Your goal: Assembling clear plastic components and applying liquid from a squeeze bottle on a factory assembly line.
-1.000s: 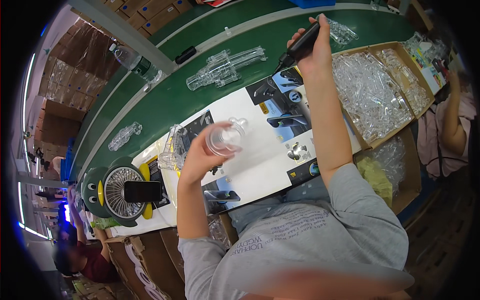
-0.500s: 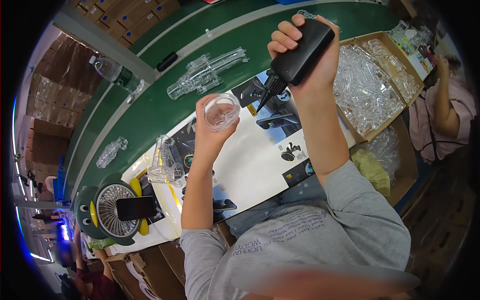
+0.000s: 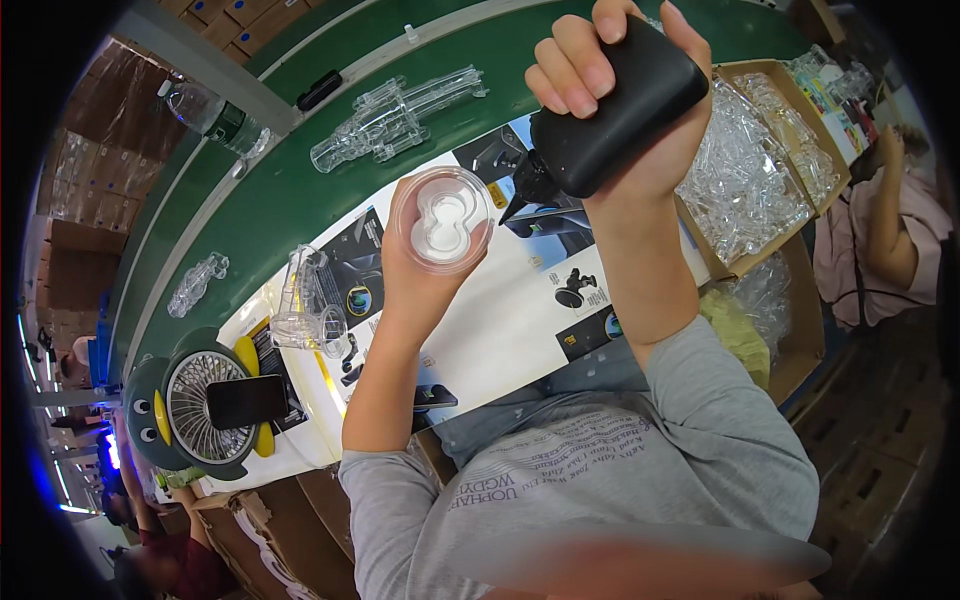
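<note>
We are finding the left hand (image 3: 412,272) gripping a clear plastic cup (image 3: 442,218) above the white printed sheet (image 3: 482,335). The right hand (image 3: 655,165) is clasping a black squeeze bottle (image 3: 622,112), its nozzle (image 3: 530,185) pointing left, just right of the cup. Beyond, a clear plastic assembly (image 3: 385,120) is lying on the green tabletop (image 3: 270,210).

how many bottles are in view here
2: a black squeeze bottle in the right hand, and a clear bottle with a green label at upper left, by the grey post. Others may be hidden.
</note>
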